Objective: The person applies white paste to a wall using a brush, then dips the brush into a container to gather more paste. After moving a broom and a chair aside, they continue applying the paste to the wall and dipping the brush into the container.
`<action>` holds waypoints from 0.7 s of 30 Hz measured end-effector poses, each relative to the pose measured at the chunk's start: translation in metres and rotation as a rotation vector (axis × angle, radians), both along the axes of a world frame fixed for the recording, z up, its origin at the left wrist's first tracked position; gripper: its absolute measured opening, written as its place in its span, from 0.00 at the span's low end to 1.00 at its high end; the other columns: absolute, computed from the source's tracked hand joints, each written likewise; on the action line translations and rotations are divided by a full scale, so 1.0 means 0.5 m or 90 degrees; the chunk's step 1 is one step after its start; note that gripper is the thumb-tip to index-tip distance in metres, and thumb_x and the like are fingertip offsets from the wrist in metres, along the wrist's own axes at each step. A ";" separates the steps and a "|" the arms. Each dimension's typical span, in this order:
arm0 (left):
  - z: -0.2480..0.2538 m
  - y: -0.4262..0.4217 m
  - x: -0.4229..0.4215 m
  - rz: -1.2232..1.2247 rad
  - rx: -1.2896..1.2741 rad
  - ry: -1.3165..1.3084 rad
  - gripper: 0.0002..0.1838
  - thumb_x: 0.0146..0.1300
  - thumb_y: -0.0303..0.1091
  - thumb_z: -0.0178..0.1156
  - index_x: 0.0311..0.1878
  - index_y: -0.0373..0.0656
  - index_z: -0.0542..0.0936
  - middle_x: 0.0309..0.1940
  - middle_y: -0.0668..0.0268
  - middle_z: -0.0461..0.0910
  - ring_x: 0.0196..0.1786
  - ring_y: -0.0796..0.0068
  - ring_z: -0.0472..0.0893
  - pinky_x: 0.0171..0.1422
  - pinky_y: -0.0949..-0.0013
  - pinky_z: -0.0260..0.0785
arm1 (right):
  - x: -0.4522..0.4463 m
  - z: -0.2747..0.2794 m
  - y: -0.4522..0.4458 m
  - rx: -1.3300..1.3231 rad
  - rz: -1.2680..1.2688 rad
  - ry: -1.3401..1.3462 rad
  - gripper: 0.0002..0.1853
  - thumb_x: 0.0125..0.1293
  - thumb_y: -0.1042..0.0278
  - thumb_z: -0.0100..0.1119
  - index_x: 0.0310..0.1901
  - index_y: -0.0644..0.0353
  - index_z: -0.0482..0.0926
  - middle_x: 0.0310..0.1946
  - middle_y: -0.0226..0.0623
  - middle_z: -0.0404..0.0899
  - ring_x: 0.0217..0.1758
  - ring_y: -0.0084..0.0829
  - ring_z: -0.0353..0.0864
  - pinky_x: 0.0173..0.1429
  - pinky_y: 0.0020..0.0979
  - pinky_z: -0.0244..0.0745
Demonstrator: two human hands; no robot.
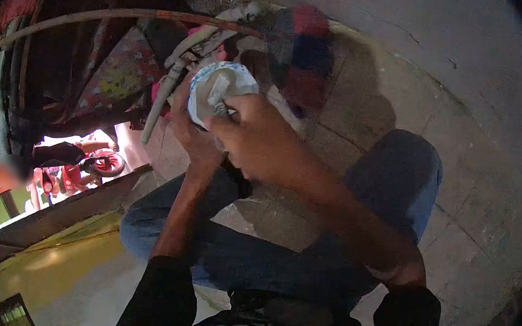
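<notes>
My left hand point(196, 136) is wrapped round the near side of a round white container point(245, 79) with a blue-patterned rim, perhaps a bowl or cup, held above my crossed legs. My right hand point(255, 133) is closed at its opening. Its fingers pinch something whitish point(219, 90) lying inside or over the container; its kind does not show clearly. The fingers of my left hand are partly hidden behind the container and my right hand.
Ahead are a cane-like curved rod point(130, 13), a grey pipe-like frame point(166, 94) and a red-and-dark checked cloth point(309, 52). Patterned fabric point(123, 73) hangs at left. Another person point(12, 170) is by the doorway, with a red wheel point(105, 162) outside. Tiled floor point(465, 180) lies right.
</notes>
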State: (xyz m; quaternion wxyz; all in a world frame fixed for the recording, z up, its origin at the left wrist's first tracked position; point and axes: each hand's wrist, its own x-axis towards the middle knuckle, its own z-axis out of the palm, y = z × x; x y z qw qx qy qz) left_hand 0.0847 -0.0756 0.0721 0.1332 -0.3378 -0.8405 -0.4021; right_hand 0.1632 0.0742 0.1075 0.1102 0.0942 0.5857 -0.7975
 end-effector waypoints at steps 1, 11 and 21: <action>-0.002 -0.001 -0.007 -0.016 -0.003 0.025 0.39 0.60 0.43 0.70 0.68 0.36 0.63 0.64 0.52 0.70 0.64 0.59 0.74 0.66 0.57 0.68 | 0.000 -0.004 0.005 0.003 0.005 0.003 0.18 0.70 0.60 0.54 0.44 0.72 0.77 0.17 0.33 0.74 0.15 0.21 0.72 0.19 0.27 0.67; -0.005 0.018 -0.026 -0.058 0.034 0.048 0.42 0.53 0.39 0.76 0.67 0.38 0.66 0.64 0.54 0.71 0.65 0.59 0.73 0.68 0.58 0.67 | 0.000 0.000 0.038 0.032 0.002 0.017 0.17 0.71 0.61 0.54 0.47 0.71 0.76 0.17 0.32 0.74 0.15 0.19 0.72 0.18 0.26 0.68; -0.001 -0.001 0.006 0.043 -0.027 0.097 0.39 0.49 0.36 0.76 0.64 0.36 0.70 0.59 0.54 0.74 0.61 0.56 0.75 0.66 0.57 0.66 | 0.040 0.005 0.024 0.051 0.023 0.029 0.24 0.66 0.56 0.56 0.47 0.77 0.75 0.39 0.60 0.80 0.44 0.50 0.83 0.52 0.46 0.76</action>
